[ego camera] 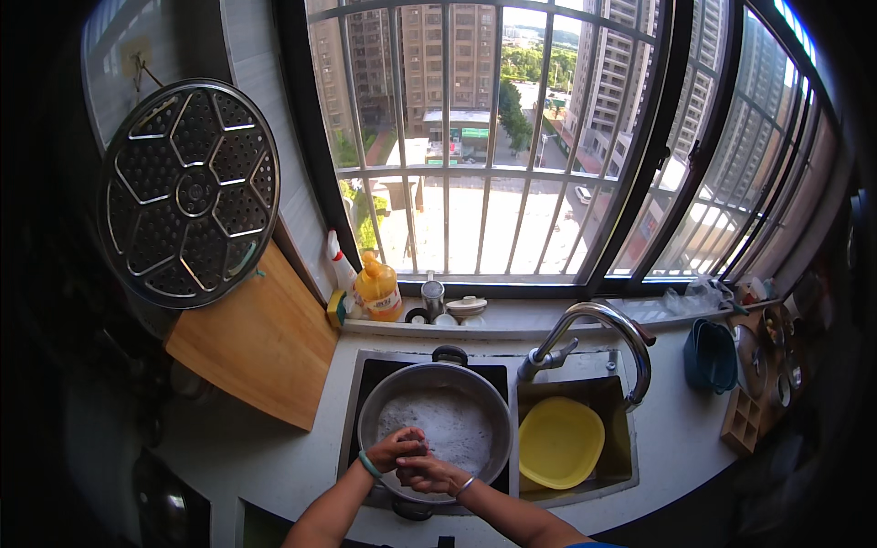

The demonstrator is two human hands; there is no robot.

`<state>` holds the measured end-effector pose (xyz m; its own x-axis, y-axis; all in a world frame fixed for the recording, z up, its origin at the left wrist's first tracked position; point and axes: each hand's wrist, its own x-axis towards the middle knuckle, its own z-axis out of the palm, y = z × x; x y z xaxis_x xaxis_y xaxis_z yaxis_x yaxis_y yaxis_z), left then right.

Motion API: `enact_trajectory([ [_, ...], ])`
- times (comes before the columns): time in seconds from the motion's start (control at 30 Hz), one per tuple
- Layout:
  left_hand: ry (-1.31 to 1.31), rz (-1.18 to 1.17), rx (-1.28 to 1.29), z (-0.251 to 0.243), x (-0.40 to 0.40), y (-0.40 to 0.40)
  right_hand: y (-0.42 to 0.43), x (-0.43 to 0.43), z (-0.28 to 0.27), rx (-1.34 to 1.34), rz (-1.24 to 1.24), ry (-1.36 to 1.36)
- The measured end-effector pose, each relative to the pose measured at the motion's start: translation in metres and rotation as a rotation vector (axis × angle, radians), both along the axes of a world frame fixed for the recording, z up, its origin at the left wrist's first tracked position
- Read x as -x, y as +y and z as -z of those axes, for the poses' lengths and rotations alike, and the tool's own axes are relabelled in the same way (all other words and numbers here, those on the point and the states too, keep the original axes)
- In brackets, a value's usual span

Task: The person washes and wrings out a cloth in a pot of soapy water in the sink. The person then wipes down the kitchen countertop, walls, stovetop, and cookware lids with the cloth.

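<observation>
Over a wide metal pot (365,419) with black handles, my two hands are close together near its front rim. My left hand (394,446), with a pale green bangle at the wrist, has its fingers curled around a small dark reddish thing (422,446), mostly hidden and too small to name. My right hand (430,474), wearing a silver bangle, reaches in from the other side with its fingers against the left hand; whether it grips the thing too is unclear. Whitish, frothy-looking contents (449,418) cover the bottom of the pot.
Right of the pot, a yellow plastic basin (565,438) sits in the sink (620,472) under a curved chrome faucet (610,312). A wooden board (267,342) and perforated steamer plate (195,192) stand left. Bottles, including a yellow pump bottle (378,291), line the windowsill. A teal container (709,356) stands right.
</observation>
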<state>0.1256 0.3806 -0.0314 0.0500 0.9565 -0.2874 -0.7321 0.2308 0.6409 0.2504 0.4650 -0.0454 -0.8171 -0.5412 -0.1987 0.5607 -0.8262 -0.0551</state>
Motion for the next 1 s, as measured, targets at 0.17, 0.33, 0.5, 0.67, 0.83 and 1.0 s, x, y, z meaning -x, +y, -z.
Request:
enact_trajectory([
  [0.17,0.294,-0.176,0.136,0.023,-0.012,-0.004,-0.009,-0.001,0.011,-0.547,-0.041,-0.053],
  [0.33,0.595,-0.458,0.198,0.044,-0.039,0.001,-0.017,-0.003,0.046,-1.470,0.157,0.238],
  [0.5,0.597,-0.642,0.419,0.107,-0.048,0.001,-0.021,-0.015,0.060,-2.032,0.116,0.181],
  [0.67,0.486,-0.955,0.784,0.144,-0.036,-0.005,-0.020,-0.006,0.019,-2.051,-0.096,0.098],
  [0.83,0.877,-0.723,0.666,0.076,-0.049,0.009,-0.002,-0.007,0.038,-1.875,0.031,0.018],
  [1.0,1.550,-0.350,-0.138,0.000,-0.049,-0.035,0.038,-0.016,0.008,-1.082,-0.035,-0.002],
])
